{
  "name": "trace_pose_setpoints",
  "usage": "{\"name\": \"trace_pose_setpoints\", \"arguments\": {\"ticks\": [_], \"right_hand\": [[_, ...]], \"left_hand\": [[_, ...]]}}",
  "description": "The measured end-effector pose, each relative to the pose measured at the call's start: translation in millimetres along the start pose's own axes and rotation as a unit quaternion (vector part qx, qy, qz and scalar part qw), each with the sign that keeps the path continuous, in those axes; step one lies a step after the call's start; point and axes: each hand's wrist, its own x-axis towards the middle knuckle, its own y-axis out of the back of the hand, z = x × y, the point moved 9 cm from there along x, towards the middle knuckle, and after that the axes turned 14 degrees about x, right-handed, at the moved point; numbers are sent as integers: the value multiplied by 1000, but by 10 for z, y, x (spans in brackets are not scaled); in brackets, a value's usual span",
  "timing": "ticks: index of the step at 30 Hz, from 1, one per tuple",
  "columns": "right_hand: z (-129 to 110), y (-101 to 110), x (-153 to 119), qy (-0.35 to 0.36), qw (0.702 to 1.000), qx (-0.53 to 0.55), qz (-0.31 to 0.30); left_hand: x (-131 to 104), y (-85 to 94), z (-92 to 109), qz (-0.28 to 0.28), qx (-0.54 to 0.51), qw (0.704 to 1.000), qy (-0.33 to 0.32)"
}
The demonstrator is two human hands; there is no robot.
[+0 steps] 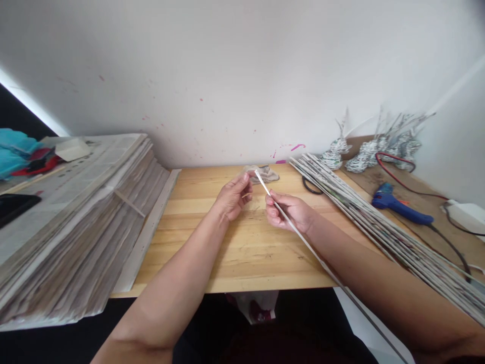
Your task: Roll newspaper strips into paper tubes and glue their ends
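Observation:
My right hand (pixel 290 210) is closed around a long, thin rolled-paper stick (pixel 303 237), close to its white upper end. The stick slants down to the right, over my right forearm and past the table's front edge. My left hand (pixel 235 194) is at the stick's white tip, thumb and index finger drawn together and the other fingers curled. Its index fingertip appears to meet the tip; whether anything is pinched there cannot be made out. Behind the hands a crumpled greyish cloth (pixel 267 174) lies on the wooden table (pixel 242 263).
A tall newspaper stack (pixel 125 202) fills the left side, with a black phone (pixel 17 208) on top. On the right lie a bundle of paper sticks (pixel 359 222), a blue glue gun (pixel 401 205) with its cord, black scissor handles (pixel 311 186) and several woven paper figures (pixel 364 156).

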Motion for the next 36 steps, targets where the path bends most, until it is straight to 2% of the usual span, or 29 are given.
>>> {"name": "trace_pose_setpoints", "arguments": {"ticks": [3,6,12,17,21,27,30,36], "right_hand": [[57,-15,-6,-26,999,-29,-4],[94,-35,-10,-30,997,-68,-5],[-19,-25,-8,70,985,-158,19],[-176,-91,-71,173,937,-297,56],[-218,-115,-106,194,917,-338,89],[-237,-118,-111,200,901,-373,96],[-229,-109,-112,191,908,-360,93],[-114,-39,-62,105,966,-227,65]], "left_hand": [[-3,-43,7,-27,9,1000,-9],[6,-43,-20,-29,15,999,-1],[13,-5,-49,3,11,1000,22],[3,21,-38,35,19,999,19],[5,18,-56,35,40,998,19],[-28,-20,-19,21,109,994,6],[-37,-11,-3,22,117,993,16],[-33,-8,35,17,122,992,15]]}}
